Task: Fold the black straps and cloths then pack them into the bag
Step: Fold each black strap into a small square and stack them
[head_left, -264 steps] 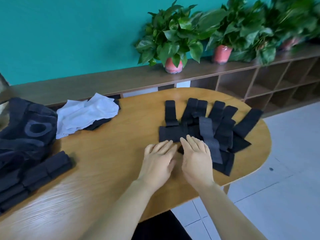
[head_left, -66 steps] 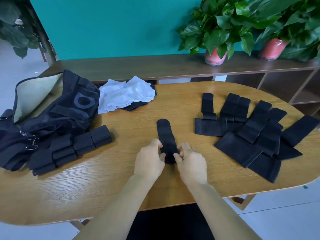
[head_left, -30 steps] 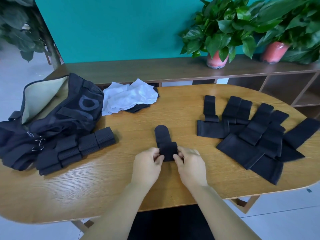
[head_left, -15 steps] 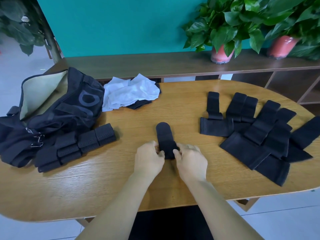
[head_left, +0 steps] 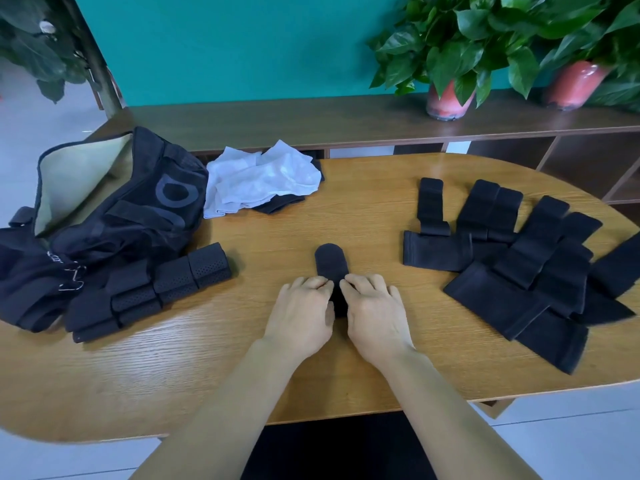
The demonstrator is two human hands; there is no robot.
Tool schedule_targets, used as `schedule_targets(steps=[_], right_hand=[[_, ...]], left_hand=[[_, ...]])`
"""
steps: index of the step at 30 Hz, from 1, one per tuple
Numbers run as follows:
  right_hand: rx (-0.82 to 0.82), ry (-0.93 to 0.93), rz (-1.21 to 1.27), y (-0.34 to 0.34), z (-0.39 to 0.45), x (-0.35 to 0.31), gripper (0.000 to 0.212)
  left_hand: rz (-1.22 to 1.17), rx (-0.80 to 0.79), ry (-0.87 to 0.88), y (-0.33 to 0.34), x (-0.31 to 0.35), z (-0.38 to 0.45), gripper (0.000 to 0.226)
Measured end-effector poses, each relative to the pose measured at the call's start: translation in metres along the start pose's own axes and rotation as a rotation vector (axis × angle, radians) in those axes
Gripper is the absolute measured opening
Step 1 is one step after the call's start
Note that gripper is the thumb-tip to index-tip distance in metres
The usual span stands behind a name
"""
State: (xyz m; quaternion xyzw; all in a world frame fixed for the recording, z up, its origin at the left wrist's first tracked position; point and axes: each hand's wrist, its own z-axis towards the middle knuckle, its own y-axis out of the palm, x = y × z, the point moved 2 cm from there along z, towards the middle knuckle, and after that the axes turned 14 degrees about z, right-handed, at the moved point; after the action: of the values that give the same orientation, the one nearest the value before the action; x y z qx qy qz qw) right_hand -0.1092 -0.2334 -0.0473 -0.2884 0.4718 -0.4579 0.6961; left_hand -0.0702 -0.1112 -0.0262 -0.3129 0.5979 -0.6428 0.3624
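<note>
A short black strap (head_left: 331, 263) with a rounded far end lies in the middle of the wooden table (head_left: 242, 341). My left hand (head_left: 301, 313) and my right hand (head_left: 375, 311) sit side by side on its near part, fingers curled and pinching the rolled fold between them. Several flat black straps (head_left: 519, 268) are spread out on the right. Rolled perforated black straps (head_left: 152, 289) lie at the left, beside the open black bag (head_left: 114, 209) with its pale lining showing.
A crumpled white cloth (head_left: 259, 181) over a black cloth lies at the back of the table. Behind runs a wooden shelf (head_left: 311, 119) with potted plants (head_left: 446, 64). The table's near edge is close to my arms.
Both hands have rolled the near end of the strap further away from me, so less of it shows beyond my fingers. The view has shifted slightly.
</note>
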Motion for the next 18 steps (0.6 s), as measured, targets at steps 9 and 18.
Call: schedule_targets(steps=[9,18], right_hand=[[-0.276,0.06,0.181,-0.021,-0.01,0.0,0.059],[0.062,0.202,0.414,-0.015,-0.029,-0.008,0.024]], left_hand=[[0.055,-0.051,0.154,-0.005,-0.014,-0.006,0.056],[-0.415,0.054,-0.137,0.001,-0.015,-0.031,0.018]])
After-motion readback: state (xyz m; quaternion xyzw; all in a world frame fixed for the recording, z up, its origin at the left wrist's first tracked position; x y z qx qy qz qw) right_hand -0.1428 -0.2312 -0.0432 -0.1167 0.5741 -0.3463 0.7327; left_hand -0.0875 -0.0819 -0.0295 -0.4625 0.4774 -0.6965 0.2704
